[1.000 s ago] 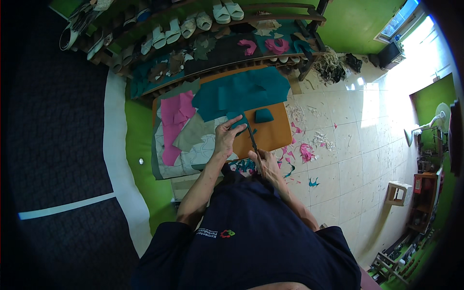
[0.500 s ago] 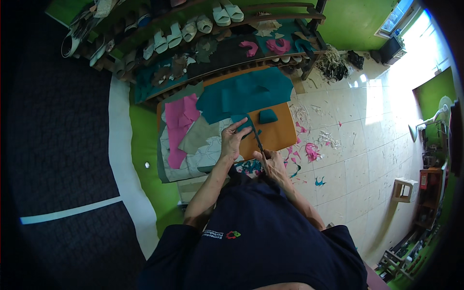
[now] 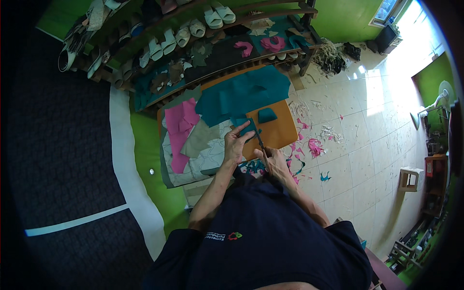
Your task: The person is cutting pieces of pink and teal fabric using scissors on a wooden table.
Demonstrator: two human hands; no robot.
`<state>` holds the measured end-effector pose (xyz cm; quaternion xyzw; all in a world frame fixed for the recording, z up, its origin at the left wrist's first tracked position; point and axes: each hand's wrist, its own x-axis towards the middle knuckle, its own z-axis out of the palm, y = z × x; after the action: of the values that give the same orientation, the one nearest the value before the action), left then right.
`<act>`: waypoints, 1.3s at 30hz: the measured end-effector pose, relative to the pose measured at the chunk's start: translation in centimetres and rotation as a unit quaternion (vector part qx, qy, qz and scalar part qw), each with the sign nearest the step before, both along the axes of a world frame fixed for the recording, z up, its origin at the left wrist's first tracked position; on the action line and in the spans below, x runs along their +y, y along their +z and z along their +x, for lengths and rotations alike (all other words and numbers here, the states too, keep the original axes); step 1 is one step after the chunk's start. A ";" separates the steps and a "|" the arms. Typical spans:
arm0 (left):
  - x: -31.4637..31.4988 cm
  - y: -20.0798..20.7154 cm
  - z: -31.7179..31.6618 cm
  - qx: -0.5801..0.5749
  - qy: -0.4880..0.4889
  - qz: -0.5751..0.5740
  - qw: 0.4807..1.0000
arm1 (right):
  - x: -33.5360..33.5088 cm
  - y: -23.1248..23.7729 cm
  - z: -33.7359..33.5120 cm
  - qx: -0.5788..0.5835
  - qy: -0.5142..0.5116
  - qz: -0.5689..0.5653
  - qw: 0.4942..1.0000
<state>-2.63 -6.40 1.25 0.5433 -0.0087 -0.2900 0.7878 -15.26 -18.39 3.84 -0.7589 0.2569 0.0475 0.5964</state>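
A small teal piece of sheet material (image 3: 248, 128) is pinched in my left hand (image 3: 235, 145), over the near part of an orange-topped table. My right hand (image 3: 273, 161) grips a pair of long scissors (image 3: 260, 140), whose blades point away from me along the right edge of that piece. Whether the blades are parted is too small to tell. Just right of the blades lies a cut teal piece (image 3: 267, 115). Behind both hands a large teal sheet (image 3: 244, 94) spreads across the table (image 3: 278, 135).
Left on the table lie pink material (image 3: 180, 126), a grey-green piece (image 3: 200, 138) and pale patterned sheets (image 3: 212, 158). Behind stands a rack with sandals (image 3: 212, 17) and scraps. Pink offcuts (image 3: 315, 148) litter the tiled floor (image 3: 348, 159) at right, near a small stool (image 3: 411, 179).
The whole view has shifted slightly. Both hands keep nearly the same hold on the teal piece and the scissors; little else differs.
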 end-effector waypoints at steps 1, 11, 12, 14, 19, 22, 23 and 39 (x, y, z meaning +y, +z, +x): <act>0.0 0.1 -0.2 -0.006 -0.004 0.006 1.000 | 0.0 -0.1 0.0 0.006 -0.005 0.004 1.000; 0.0 -0.1 -0.7 -0.011 0.001 0.028 1.000 | -0.1 -0.9 -0.3 0.020 -0.010 0.030 0.999; 0.2 -0.3 -0.6 -0.011 0.002 0.027 1.000 | 0.0 -1.0 -0.5 0.021 -0.008 0.030 0.999; 0.7 -0.6 -0.1 -0.032 -0.007 0.048 0.998 | 0.5 -0.8 -0.7 -0.040 -0.028 0.023 0.999; 3.6 -1.5 2.5 -0.037 -0.090 0.082 0.992 | 0.1 -0.8 -1.6 0.023 0.025 0.079 0.996; 4.6 -0.6 3.6 -0.021 -0.171 0.142 0.975 | -0.2 -0.5 -1.7 0.019 0.048 0.091 0.995; 4.4 0.4 3.6 -0.051 -0.196 0.157 0.967 | -0.3 -0.5 -1.7 0.021 0.060 0.087 0.994; 5.0 -0.3 3.2 -0.036 -0.221 0.173 0.959 | -0.1 -1.8 -2.1 0.010 0.045 0.052 0.998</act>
<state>0.60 -1.40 0.94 0.6661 -0.1065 -0.4346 0.5968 -17.35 -18.48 2.08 -0.7372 0.2254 0.0952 0.6299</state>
